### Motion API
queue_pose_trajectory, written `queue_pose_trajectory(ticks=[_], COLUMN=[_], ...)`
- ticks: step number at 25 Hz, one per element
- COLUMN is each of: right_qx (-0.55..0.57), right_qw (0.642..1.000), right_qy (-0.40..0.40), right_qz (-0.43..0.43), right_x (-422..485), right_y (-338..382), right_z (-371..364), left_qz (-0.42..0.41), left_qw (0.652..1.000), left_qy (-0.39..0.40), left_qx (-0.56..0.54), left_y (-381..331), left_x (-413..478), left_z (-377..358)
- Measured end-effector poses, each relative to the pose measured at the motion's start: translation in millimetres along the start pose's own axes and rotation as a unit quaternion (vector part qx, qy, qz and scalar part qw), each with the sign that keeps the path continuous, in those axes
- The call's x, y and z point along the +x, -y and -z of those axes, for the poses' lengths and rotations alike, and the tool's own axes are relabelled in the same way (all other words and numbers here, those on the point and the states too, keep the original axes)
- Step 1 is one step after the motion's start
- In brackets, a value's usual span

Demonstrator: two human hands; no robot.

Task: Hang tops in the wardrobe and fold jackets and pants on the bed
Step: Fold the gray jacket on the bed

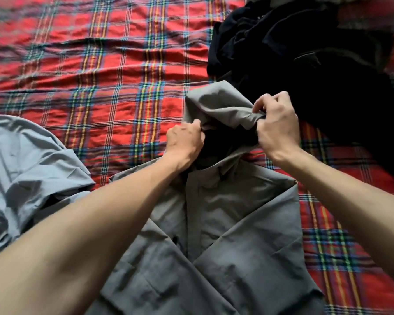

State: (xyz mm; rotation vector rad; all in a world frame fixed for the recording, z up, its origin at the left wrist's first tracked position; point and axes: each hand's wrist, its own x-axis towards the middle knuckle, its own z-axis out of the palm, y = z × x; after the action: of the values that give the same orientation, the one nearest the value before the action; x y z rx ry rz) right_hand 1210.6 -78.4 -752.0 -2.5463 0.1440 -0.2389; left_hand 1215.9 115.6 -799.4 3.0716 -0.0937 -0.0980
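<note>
A grey hooded jacket lies front up on the bed, both sleeves folded across its chest. Its hood points away from me and its dark lining shows at the opening. My left hand grips the left edge of the hood opening with curled fingers. My right hand pinches the right edge of the hood, bunching the cloth. Both forearms reach over the jacket body.
A red plaid bedspread covers the bed. A heap of black clothes lies at the far right, just beyond the hood. A light blue-grey garment lies crumpled at the left, close to my left forearm.
</note>
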Motion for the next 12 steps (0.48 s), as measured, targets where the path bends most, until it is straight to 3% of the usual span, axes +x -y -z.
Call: queue_pose_trajectory(ticks=[2, 4, 6, 7, 8, 9, 10, 12], right_qx=[-0.084, -0.116, -0.064, -0.013, 0.038, 0.091, 0.131, 0.160], right_qw=[0.995, 0.990, 0.995, 0.993, 0.983, 0.968, 0.954, 0.945], right_qy=[0.043, 0.068, 0.074, 0.078, 0.087, 0.096, 0.102, 0.101], right_qz=[0.028, 0.046, -0.021, -0.090, -0.157, -0.211, -0.249, -0.266], right_x=[5.0, 12.6, 22.7, 29.8, 35.7, 39.7, 42.1, 48.8], right_y=[-2.2, 4.4, 13.5, 15.1, 16.3, 18.5, 18.1, 10.2], right_z=[0.9, 6.6, 14.9, 16.4, 16.2, 15.9, 13.7, 2.8], left_qz=[0.063, 0.155, 0.233, 0.251, 0.222, 0.143, 0.049, -0.077], left_qw=[0.993, 0.959, 0.892, 0.876, 0.902, 0.957, 0.991, 0.995], left_qy=[-0.042, -0.059, -0.094, -0.101, -0.095, -0.088, -0.072, -0.052], left_qx=[-0.092, -0.229, -0.376, -0.399, -0.357, -0.237, -0.104, 0.035], left_y=[6.6, 18.6, 36.8, 45.6, 54.0, 63.2, 68.0, 69.6], left_x=[3.0, 6.2, 7.5, 5.3, 0.9, -2.9, -7.4, -6.9], left_z=[20.3, 37.3, 48.7, 54.3, 58.7, 60.4, 63.4, 69.8])
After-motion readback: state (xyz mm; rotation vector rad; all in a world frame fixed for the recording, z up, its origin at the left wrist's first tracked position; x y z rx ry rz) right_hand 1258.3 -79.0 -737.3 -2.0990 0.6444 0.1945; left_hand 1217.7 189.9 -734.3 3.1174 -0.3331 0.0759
